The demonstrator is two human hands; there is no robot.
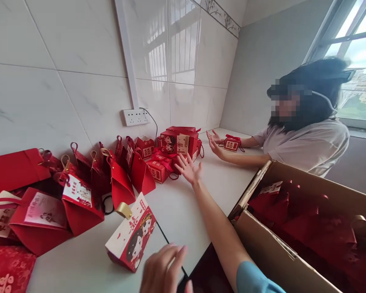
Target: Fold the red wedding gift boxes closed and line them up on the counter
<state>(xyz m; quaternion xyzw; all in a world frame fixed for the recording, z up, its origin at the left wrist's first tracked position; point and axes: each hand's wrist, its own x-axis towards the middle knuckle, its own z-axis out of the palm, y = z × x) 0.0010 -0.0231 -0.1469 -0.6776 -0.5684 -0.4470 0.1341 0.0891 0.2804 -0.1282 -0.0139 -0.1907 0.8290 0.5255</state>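
Note:
My right hand (189, 169) reaches out over the white tabletop with palm up and fingers spread, holding nothing. It is beside several red gift boxes (160, 170) near the wall. At the bottom, my left hand (163, 268) is partly cut off, its fingers loosely bent and its thumb apart. No held thing shows in it. A thin black line, perhaps a cord, runs behind it. Just left of it a red and white gift box (134, 238) with cartoon faces and a gold handle stands tilted on the table.
Several red gift bags (83, 203) crowd the left side along the tiled wall. An open cardboard box (271, 236) at right holds more red boxes. Across the table a person (311, 138) holds both hands open beside a small red box (232, 143). A power strip (136, 117) is on the wall.

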